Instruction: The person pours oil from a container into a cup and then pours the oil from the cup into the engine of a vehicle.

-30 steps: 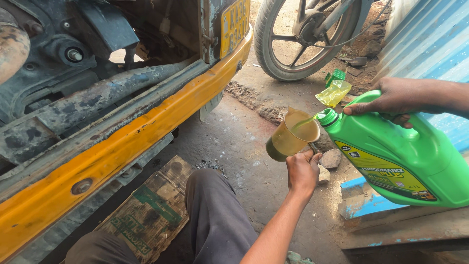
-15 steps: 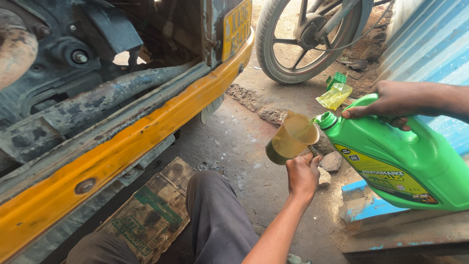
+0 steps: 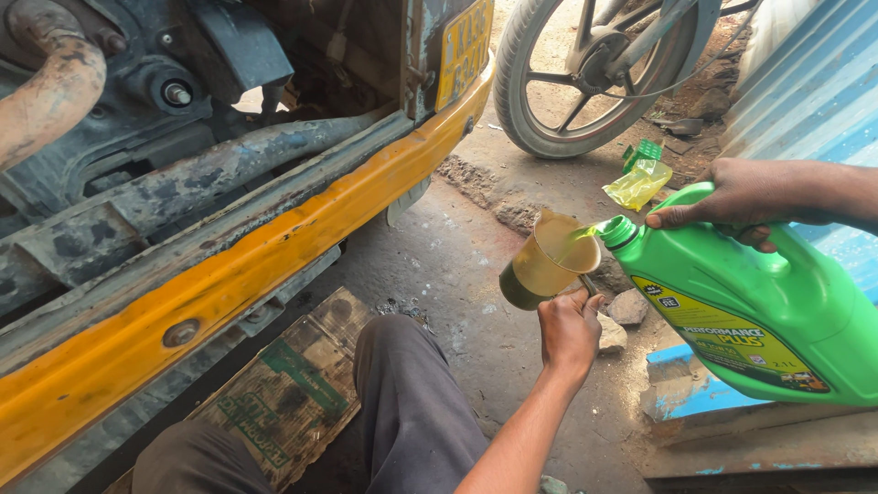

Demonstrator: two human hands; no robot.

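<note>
I am holding the left hand (image 3: 569, 331) up in the middle of the view, its fingers closing around the handle of a small translucent measuring cup (image 3: 547, 262) that is tilting toward the jug. The right hand (image 3: 743, 196) is gripping the top handle of a large green oil jug (image 3: 766, 311), which is leaning over so that its open spout (image 3: 618, 231) is sitting just beside the cup's rim, and a thin yellowish stream is running from spout into cup. The cup is already carrying dark-yellow liquid. To my left the yellow bumper (image 3: 274, 265) of a vehicle is crowding the space, with a rusty pipe (image 3: 55, 87) and greasy underbody parts above it. My knee in grey trousers (image 3: 412, 402) is resting beside a flattened cardboard sheet (image 3: 283, 393) on the concrete floor (image 3: 439, 265). Ahead, a motorcycle wheel (image 3: 594, 69) is standing near a crumpled yellow packet (image 3: 637, 183); small stones (image 3: 627, 307) are lying just beneath the cup, and blue corrugated sheeting (image 3: 814, 91) is closing off the right.
</note>
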